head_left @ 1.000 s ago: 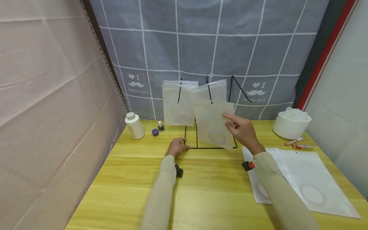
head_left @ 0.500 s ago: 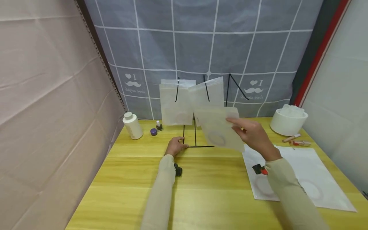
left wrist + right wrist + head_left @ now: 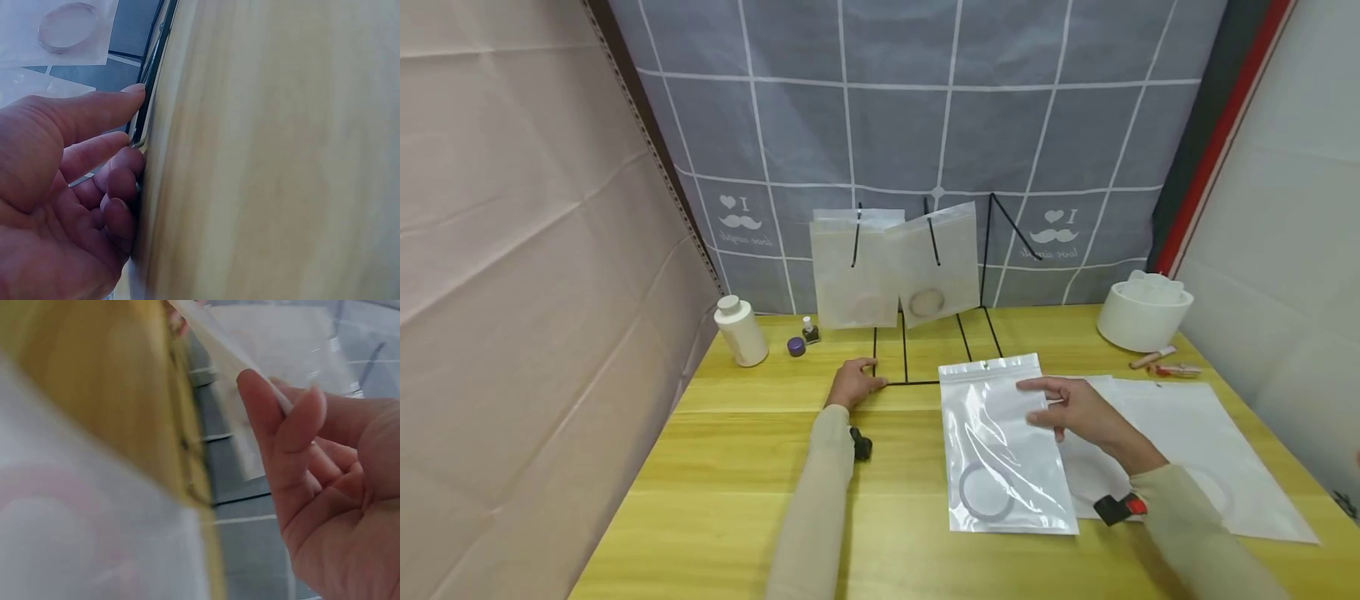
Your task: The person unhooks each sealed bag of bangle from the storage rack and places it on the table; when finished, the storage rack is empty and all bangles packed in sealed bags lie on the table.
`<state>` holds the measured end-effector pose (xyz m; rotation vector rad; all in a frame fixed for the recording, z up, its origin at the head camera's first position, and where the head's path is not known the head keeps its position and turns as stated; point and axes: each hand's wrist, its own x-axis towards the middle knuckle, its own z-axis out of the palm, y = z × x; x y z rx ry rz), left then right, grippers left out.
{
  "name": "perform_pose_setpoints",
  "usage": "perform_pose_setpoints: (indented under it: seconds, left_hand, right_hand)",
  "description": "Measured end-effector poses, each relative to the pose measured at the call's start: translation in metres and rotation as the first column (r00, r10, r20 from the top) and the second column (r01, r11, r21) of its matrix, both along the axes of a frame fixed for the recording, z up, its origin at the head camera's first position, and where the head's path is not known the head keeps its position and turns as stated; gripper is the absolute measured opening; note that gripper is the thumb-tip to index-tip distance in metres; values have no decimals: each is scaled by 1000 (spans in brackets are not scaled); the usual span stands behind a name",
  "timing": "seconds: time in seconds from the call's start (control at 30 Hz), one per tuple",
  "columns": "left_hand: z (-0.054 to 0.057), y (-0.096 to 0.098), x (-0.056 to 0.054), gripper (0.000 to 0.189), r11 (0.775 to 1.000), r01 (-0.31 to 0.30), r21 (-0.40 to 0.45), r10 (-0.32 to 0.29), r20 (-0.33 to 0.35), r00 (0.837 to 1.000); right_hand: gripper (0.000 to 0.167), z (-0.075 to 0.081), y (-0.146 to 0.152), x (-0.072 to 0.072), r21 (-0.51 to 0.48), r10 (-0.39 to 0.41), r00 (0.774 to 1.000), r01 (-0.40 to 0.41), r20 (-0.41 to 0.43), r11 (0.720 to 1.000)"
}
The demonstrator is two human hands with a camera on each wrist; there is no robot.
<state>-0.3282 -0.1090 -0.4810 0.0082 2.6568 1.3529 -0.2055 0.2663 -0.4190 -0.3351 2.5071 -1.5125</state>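
Note:
My right hand (image 3: 1086, 417) pinches a glossy white zip pouch (image 3: 1000, 417) at its right edge, between thumb and fingers; a ring shape shows through its lower part. In the right wrist view the pouch's edge (image 3: 219, 347) runs between the fingertips. My left hand (image 3: 853, 382) holds the front left corner of a black wire rack (image 3: 917, 383), with thumb and fingers at the rod (image 3: 150, 81) in the left wrist view. From two of the rack's hooks hang white pouches, one at left (image 3: 842, 287) and a tilted one beside it (image 3: 951, 267). The rack's right hook (image 3: 1017, 227) is bare.
More white pouches (image 3: 1202, 442) lie on the table (image 3: 715, 508) at right, partly behind the right arm. A white pot (image 3: 1142, 321) and small tubes (image 3: 1152, 357) stand beyond them. Back left are a white bottle (image 3: 741, 333), a purple lid (image 3: 796, 346) and a small dark bottle (image 3: 810, 332).
My right hand has drawn the pouch away from the rack, forward and down, and its glossy face now shows. The left hand stays at the rack's corner.

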Motion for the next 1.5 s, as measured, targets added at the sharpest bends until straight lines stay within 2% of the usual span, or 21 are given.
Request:
perform_pose_setpoints:
  seconds: [0.1,0.23,0.47,0.67,0.87,1.0,1.13,1.23,1.3,1.4,1.5]
  left_hand:
    - [0,-1,-1,53,1000,-2,15,2,-5,1000]
    - [-1,-1,2,54,1000,-10,27,10,5,1000]
    - [-1,-2,4,54,1000,-9,26,9,6,1000]
    - [2,-2,2,54,1000,-13,18,13,6,1000]
    - [6,-2,-2,55,1000,6,13,-6,-9,1000]
    - [7,-1,-3,55,1000,-4,9,4,-14,1000]
    - [5,-3,-3,55,1000,-8,13,8,-7,1000]
    - [0,-2,0,54,1000,-7,15,7,6,1000]
    - [-2,-1,3,53,1000,-6,10,6,12,1000]
    - [-3,-1,5,53,1000,-1,-3,1,3,1000]
    - [-1,-2,2,54,1000,0,-17,0,-3,1000]
  right_hand:
    - [57,-24,3,-13,96,-47,996,39,81,995]
    - [53,-41,4,-24,173,-62,994,47,87,984]
    - [46,-49,6,-31,296,7,1000,-3,-13,955]
    - [48,-52,6,-35,319,16,999,-26,33,947]
    - [49,-51,7,-34,328,16,1000,-23,25,944]
    - [49,-49,7,-36,323,17,999,-28,35,946]
    - [48,-51,10,-38,319,57,998,-66,38,945]
    - [46,-52,11,-36,328,87,996,-84,5,941]
    - [45,-49,10,-37,345,84,996,-65,-41,936]
    - [45,-33,5,-48,351,53,991,-5,-126,936]
    - [45,-14,-4,-71,308,1,983,58,-186,950]
